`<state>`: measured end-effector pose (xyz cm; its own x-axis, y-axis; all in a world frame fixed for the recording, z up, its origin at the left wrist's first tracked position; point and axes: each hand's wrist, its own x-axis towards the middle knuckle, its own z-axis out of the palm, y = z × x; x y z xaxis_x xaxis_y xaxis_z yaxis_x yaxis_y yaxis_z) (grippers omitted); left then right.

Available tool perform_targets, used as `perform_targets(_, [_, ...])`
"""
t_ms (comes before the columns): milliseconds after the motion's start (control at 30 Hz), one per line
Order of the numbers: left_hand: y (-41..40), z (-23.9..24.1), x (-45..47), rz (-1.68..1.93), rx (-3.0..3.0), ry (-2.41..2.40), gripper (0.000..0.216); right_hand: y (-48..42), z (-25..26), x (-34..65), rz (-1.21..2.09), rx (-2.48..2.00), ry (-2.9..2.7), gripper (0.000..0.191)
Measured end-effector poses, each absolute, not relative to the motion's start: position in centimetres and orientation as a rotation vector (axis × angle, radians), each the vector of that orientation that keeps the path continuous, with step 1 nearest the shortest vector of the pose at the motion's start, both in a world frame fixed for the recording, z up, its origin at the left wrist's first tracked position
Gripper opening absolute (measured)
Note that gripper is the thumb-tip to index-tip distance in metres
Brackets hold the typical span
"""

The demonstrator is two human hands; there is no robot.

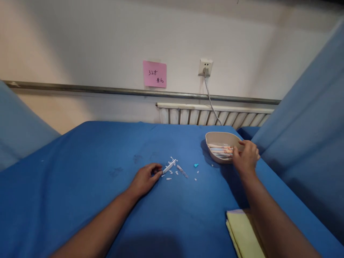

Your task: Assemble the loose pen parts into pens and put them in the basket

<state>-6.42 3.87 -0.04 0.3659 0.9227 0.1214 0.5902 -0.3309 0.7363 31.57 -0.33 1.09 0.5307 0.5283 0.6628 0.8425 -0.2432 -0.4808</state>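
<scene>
My left hand (146, 179) rests low over the blue sheet, its thumb and forefinger closed at the near end of a slim white pen-like stick (170, 166). Small white pieces (168, 178) lie scattered around that stick. Beside them is a clear, slim tube (182, 171), and farther right a small turquoise cap (196, 165). With my right hand (245, 157) I grip the right rim of a beige plastic container (219, 137), thumb on the inner side. Several slim sticks in clear wrapping (220, 150) lie inside it; the container looks tilted towards me.
A folded yellow cloth (245, 233) lies under my right forearm. Behind the blue-covered surface (94, 150) are a radiator (193, 114), a metal rail (107, 90) and a socket (205, 67) with a plugged cord. Blue curtains (309, 107) hang at both sides.
</scene>
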Motion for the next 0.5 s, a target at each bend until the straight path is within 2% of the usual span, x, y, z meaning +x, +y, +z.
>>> perform_targets(100, [3.6, -0.1, -6.0, 0.645, 2.239, 1.282, 0.031, -1.0, 1.5, 27.5, -0.367, -1.703, -1.408, 0.023])
perform_targets(300, [3.5, -0.3, -5.0, 0.548, 2.349, 1.207, 0.024, -2.6, 0.5, 18.3, 0.180, -1.504, -2.003, 0.020])
perform_targets(500, [2.8, -0.1, -4.7, 0.520, 2.380, 1.110, 0.019, -2.5, -1.1, 17.0, 0.299, -1.517, -2.163, 0.023])
